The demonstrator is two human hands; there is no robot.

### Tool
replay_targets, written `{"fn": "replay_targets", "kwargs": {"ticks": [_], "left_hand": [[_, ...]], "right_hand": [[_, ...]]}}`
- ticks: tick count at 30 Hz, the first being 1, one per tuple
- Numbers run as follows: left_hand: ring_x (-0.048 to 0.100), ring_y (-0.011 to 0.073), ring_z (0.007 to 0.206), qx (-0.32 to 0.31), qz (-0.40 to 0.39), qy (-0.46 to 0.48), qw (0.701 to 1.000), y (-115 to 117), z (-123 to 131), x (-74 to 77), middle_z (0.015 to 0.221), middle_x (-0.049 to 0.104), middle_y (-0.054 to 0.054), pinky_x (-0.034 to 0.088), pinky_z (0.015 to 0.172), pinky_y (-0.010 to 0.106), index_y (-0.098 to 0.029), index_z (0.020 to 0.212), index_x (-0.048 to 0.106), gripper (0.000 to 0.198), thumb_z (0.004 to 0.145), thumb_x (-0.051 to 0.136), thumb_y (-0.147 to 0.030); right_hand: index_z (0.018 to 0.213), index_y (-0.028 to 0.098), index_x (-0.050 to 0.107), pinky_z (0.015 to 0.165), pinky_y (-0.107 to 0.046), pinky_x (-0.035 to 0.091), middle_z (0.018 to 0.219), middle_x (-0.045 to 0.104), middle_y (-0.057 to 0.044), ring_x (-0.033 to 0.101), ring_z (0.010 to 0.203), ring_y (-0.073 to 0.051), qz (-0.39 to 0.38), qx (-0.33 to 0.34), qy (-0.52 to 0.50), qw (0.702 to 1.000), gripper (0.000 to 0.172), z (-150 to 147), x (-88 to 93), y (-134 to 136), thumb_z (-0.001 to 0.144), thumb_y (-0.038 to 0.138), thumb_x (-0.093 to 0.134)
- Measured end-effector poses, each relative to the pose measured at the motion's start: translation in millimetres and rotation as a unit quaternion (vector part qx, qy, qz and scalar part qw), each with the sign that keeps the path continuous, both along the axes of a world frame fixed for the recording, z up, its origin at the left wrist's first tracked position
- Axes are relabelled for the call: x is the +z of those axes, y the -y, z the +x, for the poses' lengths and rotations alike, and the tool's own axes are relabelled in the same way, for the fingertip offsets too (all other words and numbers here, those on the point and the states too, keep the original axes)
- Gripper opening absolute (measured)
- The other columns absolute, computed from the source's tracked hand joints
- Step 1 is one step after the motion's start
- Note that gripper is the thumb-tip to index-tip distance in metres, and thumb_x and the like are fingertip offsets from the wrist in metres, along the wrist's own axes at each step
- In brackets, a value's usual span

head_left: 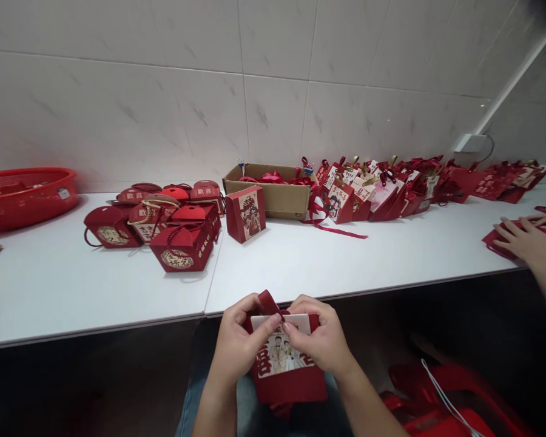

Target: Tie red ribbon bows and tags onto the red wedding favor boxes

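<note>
The held red box (289,389) is at the near edge of the scene, in front of the tabletop (300,267) and over the person's lap, with its printed panel facing the viewer. Progress appears partial: the box is folded up, and a red ribbon (267,301) stands in a loop at its top edge, but the tie there seems unfinished. On the far right, a row of ribboned boxes (341,203) along the wall shows top loops and appears complete. Left of that row, a box without a visible loop (246,215) stands upright just beside the open cardboard carton (287,203) — apparently still to be fitted — and the carton contains loose ribbon (273,177). On the left, corded boxes (178,246) form a separate group. Grip status: the left hand (240,341) and right hand (324,335) are both closed on the held red box, one at each upper side — neither is spread open. The two thumbs nearly meet at the base of the loop and appear to pinch the ribbon; the fingers behind the panel are partly hidden, so their exact contact cannot be determined.
</note>
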State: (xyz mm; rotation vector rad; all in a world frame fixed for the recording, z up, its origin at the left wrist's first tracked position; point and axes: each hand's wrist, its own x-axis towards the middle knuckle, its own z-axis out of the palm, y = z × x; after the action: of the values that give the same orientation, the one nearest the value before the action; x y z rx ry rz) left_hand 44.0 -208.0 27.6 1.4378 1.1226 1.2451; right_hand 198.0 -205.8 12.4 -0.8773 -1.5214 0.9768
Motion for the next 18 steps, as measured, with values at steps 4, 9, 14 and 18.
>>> {"fn": "replay_targets", "kwargs": {"ticks": [4, 9, 14, 18], "left_hand": [[0.057, 0.0142, 0.065, 0.010, 0.031, 0.047, 0.998, 3, 0, 2.0, 0.075, 0.061, 0.002, 0.045, 0.055, 0.021, -0.018, 0.097, 0.058, 0.034, 0.070, 0.071, -0.034], [0.059, 0.0182, 0.089, 0.128, 0.158, 0.099, 0.974, -11, -16, -12.4, 0.093, 0.061, 0.006, 0.047, 0.077, 0.027, -0.021, 0.111, 0.054, 0.039, 0.080, 0.058, -0.045], [0.059, 0.0174, 0.083, 0.280, 0.112, -0.096, 0.948, -43, -22, -39.7, 0.088, 0.062, 0.004, 0.044, 0.078, 0.029, -0.019, 0.091, 0.060, 0.023, 0.078, 0.061, -0.038], [0.060, 0.0192, 0.079, 0.288, 0.123, -0.220, 0.924, -57, -10, -56.9, 0.081, 0.064, 0.003, 0.043, 0.075, 0.031, -0.020, 0.088, 0.061, 0.017, 0.081, 0.056, -0.035]], "right_hand": [[0.061, 0.015, 0.060, 0.050, -0.022, 0.037, 0.063, 0.053, 0.001, 0.048, 0.055, -0.010, -0.066, 0.019, -0.038, 0.997, 0.012, 5, 9.4, 4, 0.069, 0.020, 0.067], [0.078, 0.017, 0.065, 0.055, -0.028, 0.049, 0.067, 0.065, -0.001, 0.060, 0.057, -0.015, -0.155, -0.068, -0.180, 0.969, 0.020, 48, 35.8, -20, 0.067, 0.031, 0.074], [0.082, 0.015, 0.068, 0.064, -0.034, 0.054, 0.076, 0.069, -0.004, 0.064, 0.066, -0.018, 0.087, -0.370, -0.212, 0.900, 0.030, 105, 72.7, -88, 0.060, 0.032, 0.079], [0.086, 0.013, 0.066, 0.075, -0.039, 0.052, 0.083, 0.068, -0.006, 0.064, 0.074, -0.019, 0.238, -0.477, -0.136, 0.835, 0.028, 127, 90.9, -164, 0.069, 0.035, 0.070]]}}
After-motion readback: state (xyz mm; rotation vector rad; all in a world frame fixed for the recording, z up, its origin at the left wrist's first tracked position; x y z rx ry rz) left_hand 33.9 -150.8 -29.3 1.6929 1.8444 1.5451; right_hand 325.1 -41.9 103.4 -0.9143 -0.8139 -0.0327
